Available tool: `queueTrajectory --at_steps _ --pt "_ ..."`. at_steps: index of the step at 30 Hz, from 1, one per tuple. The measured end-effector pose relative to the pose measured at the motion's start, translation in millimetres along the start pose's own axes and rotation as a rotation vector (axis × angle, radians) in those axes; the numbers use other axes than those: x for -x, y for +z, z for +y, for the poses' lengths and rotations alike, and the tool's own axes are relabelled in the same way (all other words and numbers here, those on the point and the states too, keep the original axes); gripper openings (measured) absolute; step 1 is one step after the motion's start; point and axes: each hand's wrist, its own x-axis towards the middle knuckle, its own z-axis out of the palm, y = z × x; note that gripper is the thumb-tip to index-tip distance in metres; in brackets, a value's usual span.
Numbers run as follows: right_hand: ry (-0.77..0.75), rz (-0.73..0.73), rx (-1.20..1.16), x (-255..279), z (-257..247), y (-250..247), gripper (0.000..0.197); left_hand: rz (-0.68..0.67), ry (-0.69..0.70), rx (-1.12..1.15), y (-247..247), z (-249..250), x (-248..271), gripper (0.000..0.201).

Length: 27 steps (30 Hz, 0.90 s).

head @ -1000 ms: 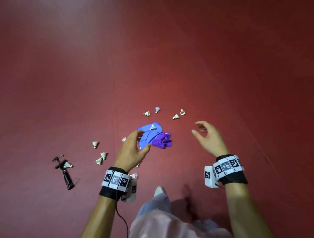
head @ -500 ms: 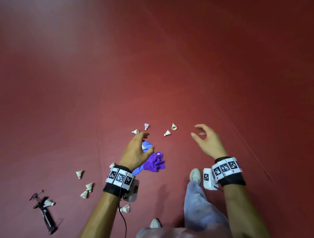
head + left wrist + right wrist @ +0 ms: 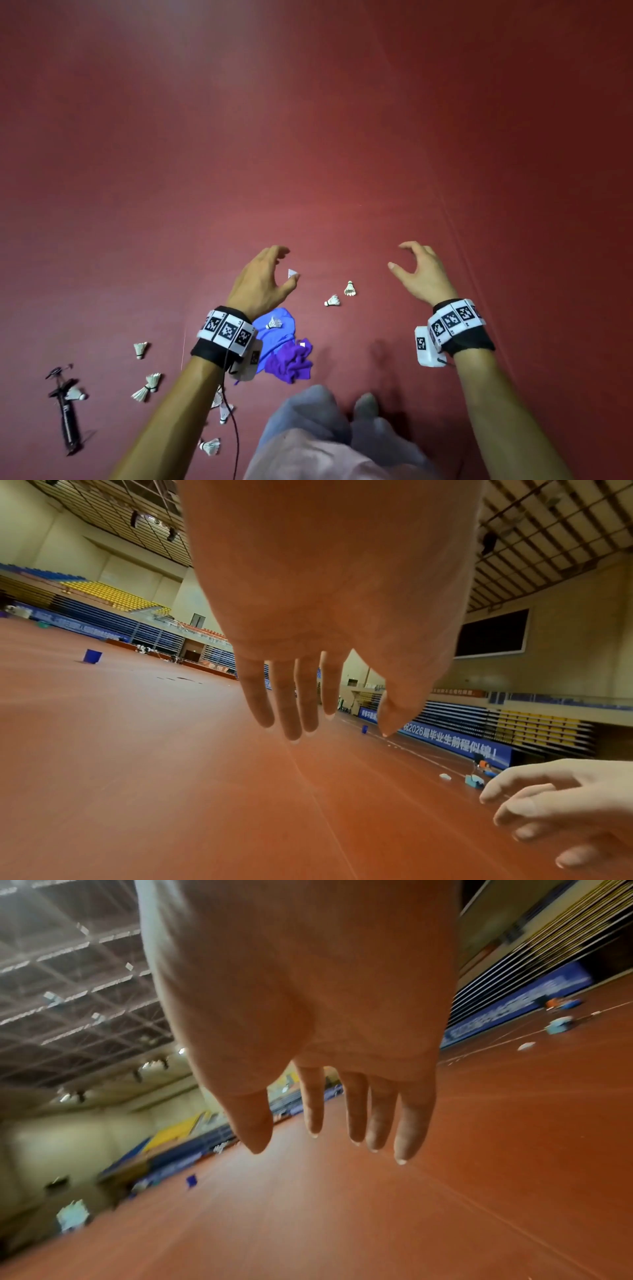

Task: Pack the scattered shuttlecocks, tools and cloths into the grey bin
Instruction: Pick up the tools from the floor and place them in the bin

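Since a second ago the person has stepped forward, so the blue cloth (image 3: 279,330) and purple cloth (image 3: 291,363) now lie close in front of the feet, below the left hand (image 3: 262,286) rather than under its fingers. The two cloths touch, crumpled on the red floor (image 3: 308,137), with one shuttlecock (image 3: 274,322) resting on the blue one. Two more shuttlecocks (image 3: 332,300) lie just beyond, between the hands, and a pale one (image 3: 293,273) sits right by the left thumb. Others are scattered to the left (image 3: 140,349), near a black tool (image 3: 66,409) that has a shuttlecock against it. Both hands hover above the floor holding nothing: the left with fingers loosely extended, the right hand (image 3: 423,274) with fingers slightly curved and spread. The grey bin does not show in the head view. Tagged wristbands (image 3: 226,330) wrap both wrists.
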Motion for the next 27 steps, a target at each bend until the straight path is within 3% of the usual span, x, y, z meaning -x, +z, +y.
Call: queueTrajectory --at_steps 7,11,14,17,21,27 --pt "0.085 -0.357 0.178 -134.5 51.3 57.0 0.068 -0.154 -0.056 -0.081 55.5 -50.1 -146.5 0.054" --pt "0.153 -0.457 0.223 -201.4 99.0 93.1 0.069 -0.363 -0.047 -0.221 131.5 -95.4 -243.0 0.061" --pt "0.218 -0.57 0.318 -250.8 152.2 125.5 0.071 -0.572 -0.029 -0.432 201.4 -134.4 -284.7 0.064" --pt "0.245 -0.66 0.437 -287.2 201.8 163.6 0.071 -0.748 -0.062 -0.602 275.9 -173.7 -295.9 0.068" --pt "0.25 -0.765 0.517 -328.0 257.8 221.9 0.068 -0.88 -0.166 -0.591 374.1 -220.0 -292.1 0.068" --pt "0.196 -0.866 0.486 -386.4 360.2 341.8 0.073 -0.94 -0.188 -0.511 513.4 -291.4 -286.1 0.076"
